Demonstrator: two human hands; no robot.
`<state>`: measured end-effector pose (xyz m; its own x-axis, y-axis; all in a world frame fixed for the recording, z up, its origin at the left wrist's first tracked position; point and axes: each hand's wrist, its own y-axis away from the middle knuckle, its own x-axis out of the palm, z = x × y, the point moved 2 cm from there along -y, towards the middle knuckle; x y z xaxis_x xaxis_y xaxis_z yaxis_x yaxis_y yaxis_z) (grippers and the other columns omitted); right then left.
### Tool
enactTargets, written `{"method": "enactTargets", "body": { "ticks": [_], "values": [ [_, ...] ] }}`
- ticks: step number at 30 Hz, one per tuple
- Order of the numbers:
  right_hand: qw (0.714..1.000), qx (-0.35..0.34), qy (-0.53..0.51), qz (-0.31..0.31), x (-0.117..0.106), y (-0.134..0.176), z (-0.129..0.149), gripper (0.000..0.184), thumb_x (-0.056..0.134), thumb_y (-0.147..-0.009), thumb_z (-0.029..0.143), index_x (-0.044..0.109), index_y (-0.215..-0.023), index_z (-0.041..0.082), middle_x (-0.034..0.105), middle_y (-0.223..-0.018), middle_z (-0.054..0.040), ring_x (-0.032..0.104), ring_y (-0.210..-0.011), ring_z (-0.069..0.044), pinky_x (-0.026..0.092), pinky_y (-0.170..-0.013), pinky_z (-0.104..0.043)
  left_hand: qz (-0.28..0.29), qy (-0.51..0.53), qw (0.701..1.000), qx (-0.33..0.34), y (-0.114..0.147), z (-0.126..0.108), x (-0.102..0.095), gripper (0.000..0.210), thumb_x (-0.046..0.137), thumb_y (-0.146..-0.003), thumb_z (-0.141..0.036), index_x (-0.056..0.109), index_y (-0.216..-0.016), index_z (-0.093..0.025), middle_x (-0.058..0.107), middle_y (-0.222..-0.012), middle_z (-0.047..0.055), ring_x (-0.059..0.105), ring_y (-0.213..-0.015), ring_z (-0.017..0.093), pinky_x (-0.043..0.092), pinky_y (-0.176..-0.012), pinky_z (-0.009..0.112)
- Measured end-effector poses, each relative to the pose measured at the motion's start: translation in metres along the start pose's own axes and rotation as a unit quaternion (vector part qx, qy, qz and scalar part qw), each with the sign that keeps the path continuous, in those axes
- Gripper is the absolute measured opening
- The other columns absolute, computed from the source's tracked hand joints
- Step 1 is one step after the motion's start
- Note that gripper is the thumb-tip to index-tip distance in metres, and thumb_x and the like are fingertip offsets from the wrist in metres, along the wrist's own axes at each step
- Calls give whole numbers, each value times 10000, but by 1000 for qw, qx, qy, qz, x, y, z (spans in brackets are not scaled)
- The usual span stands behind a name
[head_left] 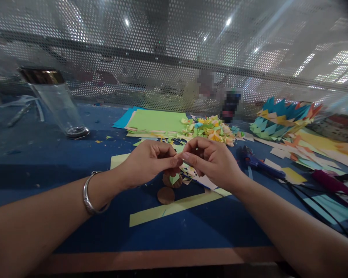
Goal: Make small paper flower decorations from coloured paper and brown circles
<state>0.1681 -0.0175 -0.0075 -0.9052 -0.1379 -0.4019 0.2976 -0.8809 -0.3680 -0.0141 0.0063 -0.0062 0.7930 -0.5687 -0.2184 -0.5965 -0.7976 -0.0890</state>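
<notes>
Over the middle of the table my left hand (152, 162) and my right hand (213, 162) meet at the fingertips. Both are closed in a pinch, and whatever lies between the fingers is too small or hidden to make out. A small light green paper piece (174, 178) shows just under my left fingers; I cannot tell whether they touch it. Below are a round brown disc (166, 195) and another brown disc, partly covered. A long pale yellow-green paper strip (153, 214) lies in front of them. Paper scraps (188, 172) are scattered beneath my hands.
Behind my hands lie stacked green paper sheets (159, 120) and a pile of small folded paper pieces (216, 129). A glass bottle (56, 104) stands at left. At right are a blue corded glue gun (261, 164), a purple tool (335, 187) and a spiky paper ring (278, 119).
</notes>
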Motion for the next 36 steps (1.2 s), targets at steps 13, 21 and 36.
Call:
{"method": "enactTargets", "body": {
  "ticks": [13,21,36],
  "values": [
    [998,-21,54,-36,-4,0,-6,230,634,-904,408,591,-886,183,580,-747,13,438,-492,-54,338,-443,-219,-25,-223,972,66,-2,0,-8,206,655,-818,-404,700,-814,-203,665,-672,18,585,-625,159,396,-555,260],
    [994,-13,101,-44,-8,-2,-12,174,614,-916,351,565,-875,189,600,-757,-1,444,-519,-68,339,-478,-240,89,-345,933,48,1,5,-3,132,682,-748,-321,668,-765,-191,650,-774,33,570,-645,162,368,-563,266],
    [985,-52,157,-47,-4,0,-3,61,599,-880,241,579,-858,188,529,-684,30,434,-536,-80,346,-487,-229,-60,-302,938,157,3,-11,-8,92,595,-786,-173,661,-744,-223,669,-746,15,605,-709,176,443,-685,299]
  ]
}}
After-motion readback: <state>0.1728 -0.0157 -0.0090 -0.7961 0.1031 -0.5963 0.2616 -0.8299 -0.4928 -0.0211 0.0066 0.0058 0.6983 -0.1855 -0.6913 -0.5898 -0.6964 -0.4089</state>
